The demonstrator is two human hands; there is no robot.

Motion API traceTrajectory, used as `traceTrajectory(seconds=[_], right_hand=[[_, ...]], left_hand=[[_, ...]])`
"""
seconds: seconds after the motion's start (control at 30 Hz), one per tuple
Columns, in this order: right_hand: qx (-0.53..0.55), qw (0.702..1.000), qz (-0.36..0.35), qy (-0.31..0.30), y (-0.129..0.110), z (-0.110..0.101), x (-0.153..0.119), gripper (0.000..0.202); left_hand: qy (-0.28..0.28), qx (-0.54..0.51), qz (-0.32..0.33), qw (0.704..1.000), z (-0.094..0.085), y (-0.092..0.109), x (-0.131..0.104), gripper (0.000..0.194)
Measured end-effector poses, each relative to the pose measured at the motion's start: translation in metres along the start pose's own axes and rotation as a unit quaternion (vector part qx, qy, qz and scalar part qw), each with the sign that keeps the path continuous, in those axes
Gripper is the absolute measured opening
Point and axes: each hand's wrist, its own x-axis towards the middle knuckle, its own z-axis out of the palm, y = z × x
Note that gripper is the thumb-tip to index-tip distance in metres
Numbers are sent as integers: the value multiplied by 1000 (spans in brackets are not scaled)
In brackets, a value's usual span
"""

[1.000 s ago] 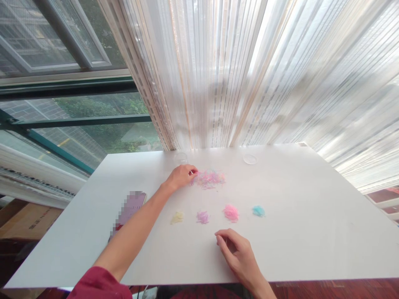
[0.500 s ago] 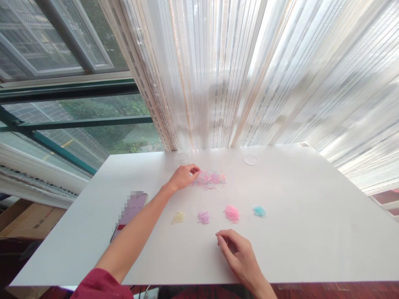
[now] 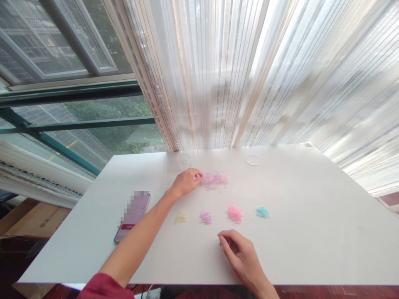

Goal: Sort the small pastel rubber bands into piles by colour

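My left hand (image 3: pixel 187 182) reaches to the left edge of a mixed pile of thin pastel strips (image 3: pixel 215 179). Its thumb and forefinger are pinched together there, and whatever lies between the tips is too small to tell. My right hand (image 3: pixel 242 254) rests on the white table (image 3: pixel 311 224) near its front edge, fingers curled in and closed, with nothing visible in them. Between the hands runs a row of small sorted heaps: yellow strips (image 3: pixel 181 217), purple strips (image 3: pixel 206 217), pink strips (image 3: pixel 235 214) and blue strips (image 3: pixel 262 212).
A phone (image 3: pixel 134 218) with a lit screen lies left of my left forearm. Two clear round plastic pieces, one left (image 3: pixel 183 160) and one right (image 3: pixel 253 160), are near the back edge. Striped curtains (image 3: pixel 212 83) hang behind the table. A cardboard box (image 3: pixel 37 220) stands at the left.
The whole view has shifted slightly. My left hand stays pinched at the left edge of the mixed pile, and my right hand keeps its place on the table.
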Motion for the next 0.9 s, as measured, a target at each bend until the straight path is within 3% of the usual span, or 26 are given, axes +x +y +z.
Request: traceTrajectory(seconds=[0.2, 0.43, 0.9], right_hand=[[16, 1000, 8, 22, -3, 2, 0, 33], [11, 1000, 4, 14, -2, 1, 0, 32], [8, 999, 6, 40, -5, 4, 0, 37]], left_hand=[[-22, 47, 21, 998, 14, 2, 1, 30], [-55, 32, 32, 997, 14, -4, 8, 27], [-8, -47, -6, 999, 11, -8, 9, 26]])
